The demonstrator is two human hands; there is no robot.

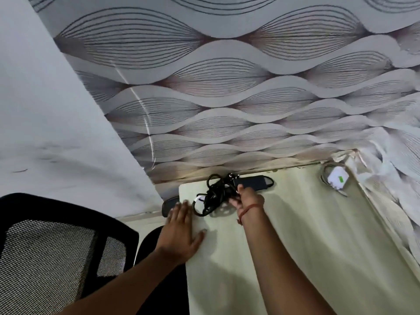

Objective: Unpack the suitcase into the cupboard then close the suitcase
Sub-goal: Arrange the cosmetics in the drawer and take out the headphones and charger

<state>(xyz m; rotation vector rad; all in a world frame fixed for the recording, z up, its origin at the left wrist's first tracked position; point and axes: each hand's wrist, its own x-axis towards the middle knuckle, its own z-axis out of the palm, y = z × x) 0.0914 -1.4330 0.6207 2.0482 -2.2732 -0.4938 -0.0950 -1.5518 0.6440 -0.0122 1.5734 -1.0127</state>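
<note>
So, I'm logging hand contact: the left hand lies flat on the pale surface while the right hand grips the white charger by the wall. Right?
Not quite. The head view shows the right hand gripping the black cable bundle; the white charger lies untouched near the wall. The left hand does lie flat on the pale surface.

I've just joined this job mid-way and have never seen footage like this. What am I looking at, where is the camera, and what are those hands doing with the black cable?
There is no machine here: a person works with two bare hands, and the single picture comes from a wide-angle camera on their head, looking forward and down. The left hand lies flat on the pale wooden tabletop, near its edge. The right hand has its fingers curled into a tangled black power cable with its black adapter brick, near the wallpapered wall. A small white charger with a green mark lies at the far right. A black mesh office chair stands on the left. No suitcase or cupboard is visible.
</note>
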